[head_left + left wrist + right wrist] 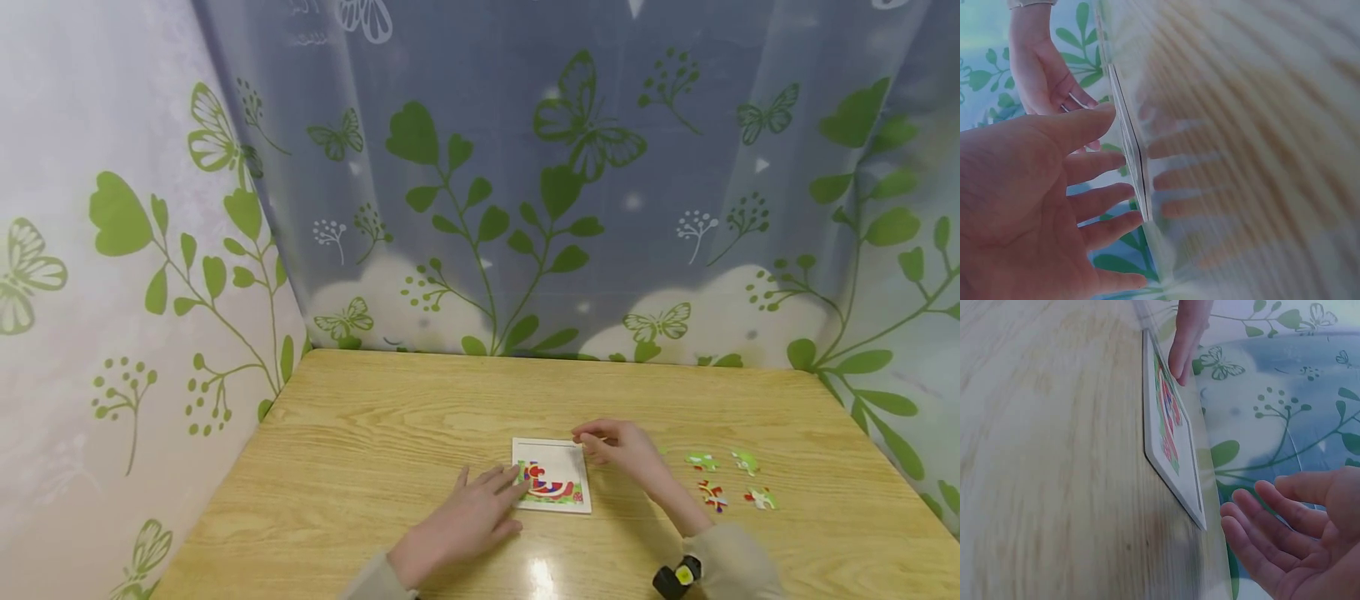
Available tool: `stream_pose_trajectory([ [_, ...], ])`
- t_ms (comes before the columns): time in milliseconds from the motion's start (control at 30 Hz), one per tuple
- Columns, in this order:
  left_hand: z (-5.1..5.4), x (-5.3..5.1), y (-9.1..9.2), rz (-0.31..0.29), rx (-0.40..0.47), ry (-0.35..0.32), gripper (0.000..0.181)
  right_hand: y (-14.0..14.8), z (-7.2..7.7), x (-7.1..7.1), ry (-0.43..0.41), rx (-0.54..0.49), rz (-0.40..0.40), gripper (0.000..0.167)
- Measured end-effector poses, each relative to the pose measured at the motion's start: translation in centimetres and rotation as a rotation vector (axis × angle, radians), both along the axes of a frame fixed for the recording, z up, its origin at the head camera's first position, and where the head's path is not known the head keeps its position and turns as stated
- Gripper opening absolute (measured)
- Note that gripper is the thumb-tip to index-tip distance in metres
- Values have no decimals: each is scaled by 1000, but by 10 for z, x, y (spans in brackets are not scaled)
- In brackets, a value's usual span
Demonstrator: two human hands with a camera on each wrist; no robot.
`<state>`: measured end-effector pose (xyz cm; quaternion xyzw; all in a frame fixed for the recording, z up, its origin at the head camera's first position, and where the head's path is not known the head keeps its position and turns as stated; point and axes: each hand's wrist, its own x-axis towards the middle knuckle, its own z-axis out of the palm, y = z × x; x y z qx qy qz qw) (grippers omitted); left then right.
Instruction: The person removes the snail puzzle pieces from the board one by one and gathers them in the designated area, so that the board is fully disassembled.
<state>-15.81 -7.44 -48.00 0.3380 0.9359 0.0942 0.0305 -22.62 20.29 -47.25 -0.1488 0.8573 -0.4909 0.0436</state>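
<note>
A square white puzzle board (551, 451) lies on the table, its lower part filled with red, green, white and blue jigsaw pieces (553, 490). My left hand (472, 517) rests with spread fingers at the board's left edge, fingertips over the fitted pieces. Seen from the left wrist, the left hand (1035, 181) has its straight fingers against the board's side (1130, 150). By the board's upper right corner is my right hand (626, 454), fingers loosely bent. In the right wrist view nothing shows between the fingers of the right hand (1297, 531).
Several loose puzzle pieces lie right of the right hand, among them a green piece (746, 462), a red and blue piece (712, 496) and a green and white piece (761, 498). Printed curtains (480, 250) stand behind the wooden table (360, 433) and at its sides.
</note>
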Motion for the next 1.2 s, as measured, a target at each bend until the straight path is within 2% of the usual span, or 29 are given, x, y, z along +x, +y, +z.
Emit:
stream_pose_trajectory([
  [200, -1, 1, -8, -14, -3, 11, 54, -19, -3, -1, 21, 82, 49, 26],
  [500, -1, 1, -8, -18, -12, 8, 50, -35, -9, -1, 14, 77, 118, 26],
  [700, -1, 1, -8, -21, -14, 27, 50, -41, -12, -1, 5, 121, 108, 25],
  [900, -1, 1, -8, -26, -12, 23, 50, -45, -12, -2, 34, 162, 135, 24],
  [1200, 0, 1, -8, -29, -8, 15, 49, -51, -13, 0, 14, 151, 118, 22],
])
